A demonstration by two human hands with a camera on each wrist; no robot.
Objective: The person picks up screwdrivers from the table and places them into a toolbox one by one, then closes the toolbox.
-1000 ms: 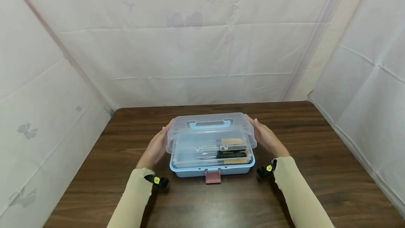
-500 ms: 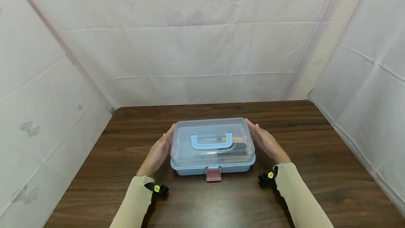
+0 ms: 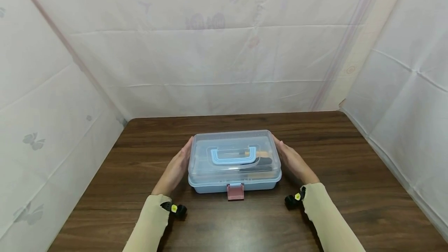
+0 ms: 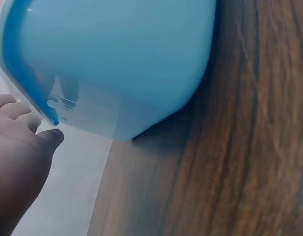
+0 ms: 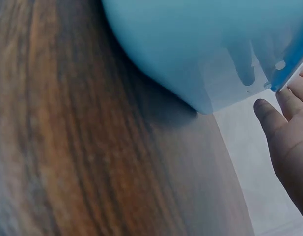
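Bright, even light; soft shadows; wrist views blurred close up.

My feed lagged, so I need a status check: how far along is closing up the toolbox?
Done: the clear lid lies flat on the blue toolbox, its carry handle folded down and tools visible inside. In hand: left hand and right hand flank the lid's ends with straight fingers. Left: the pink latch looks unfastened, hanging over the front edge.
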